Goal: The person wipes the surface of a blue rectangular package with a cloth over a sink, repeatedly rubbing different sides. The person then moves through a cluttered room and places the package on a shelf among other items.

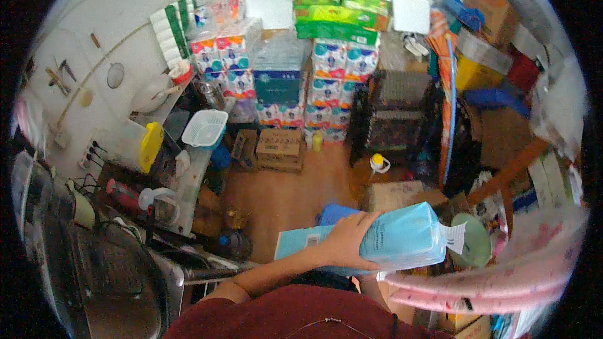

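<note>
My left hand reaches across from the left and grips a light-blue, plastic-wrapped pack with its fingers over the top. The pack bears dark print, and a white tag-like piece sticks out at its right end. Another flat light-blue piece with a barcode shows left of my hand; whether it is joined to the pack I cannot tell. My right forearm comes up below the pack, which hides the right hand. A darker blue item lies just beyond my left hand.
Stacked wrapped packages and cardboard boxes stand along the far wall. At left, a white plastic basket rests on a cluttered counter. A yellow-capped jug, an open-topped carton and a folded orange umbrella are at right.
</note>
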Tool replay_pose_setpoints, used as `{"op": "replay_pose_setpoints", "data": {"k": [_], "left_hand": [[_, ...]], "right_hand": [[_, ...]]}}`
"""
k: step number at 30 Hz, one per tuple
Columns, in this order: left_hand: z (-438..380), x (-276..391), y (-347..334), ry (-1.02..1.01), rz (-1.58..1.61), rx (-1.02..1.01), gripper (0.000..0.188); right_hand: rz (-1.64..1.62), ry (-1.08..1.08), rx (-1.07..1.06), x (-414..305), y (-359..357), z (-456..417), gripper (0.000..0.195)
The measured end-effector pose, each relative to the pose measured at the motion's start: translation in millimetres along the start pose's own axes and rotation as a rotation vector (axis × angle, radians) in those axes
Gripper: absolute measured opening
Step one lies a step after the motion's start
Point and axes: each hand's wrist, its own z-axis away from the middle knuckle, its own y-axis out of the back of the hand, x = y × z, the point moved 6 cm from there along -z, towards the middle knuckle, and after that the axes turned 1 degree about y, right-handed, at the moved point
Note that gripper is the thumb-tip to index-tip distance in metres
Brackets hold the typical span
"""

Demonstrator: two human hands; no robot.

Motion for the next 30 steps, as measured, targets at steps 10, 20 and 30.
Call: {"op": "replay_pose_setpoints", "data": {"k": [10, 20, 30], "left_hand": [[-83.1, -159.1, 130.2, 0.179, 0.146, 0.204, 0.106], [-132.4, -300.7, 326.8, -0.052, -0.051, 0.275, 0.104], [-198.9, -391.3, 389.5, -0.242, -0.135, -0.059, 0.112]], "right_hand": [[0.045, -0.044, -0.067, -47.3, -98.3, -199.6, 0.071], [0.252, 0.019, -0.156, -121.8, -249.9, -381.6, 0.071], [0.812, -0.142, -0.361, -213.4, -331.5, -432.3, 0.072]]}}
